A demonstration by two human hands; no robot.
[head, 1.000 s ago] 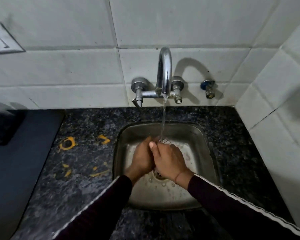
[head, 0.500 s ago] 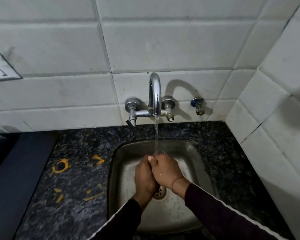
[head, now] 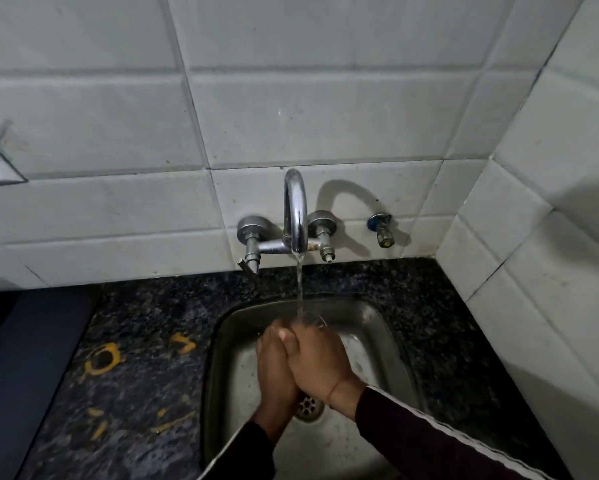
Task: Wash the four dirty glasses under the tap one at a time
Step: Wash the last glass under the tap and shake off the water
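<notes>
We have the clear drinking glass (head: 311,319) under the chrome tap's (head: 295,209) stream at 12 o'clock of the steel sink (head: 388,344), left hand (head: 274,368) and right hand (head: 317,358) wrapped round it; wet, slippery, brittle, so grip the body, not the rim.

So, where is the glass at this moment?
In the head view the glass is over the sink, right of centre, under the tap stream, with only its rim showing beyond the right hand and left hand.

Left hand (head: 274,365) and right hand (head: 317,358) pressed together, fingers curled.
</notes>
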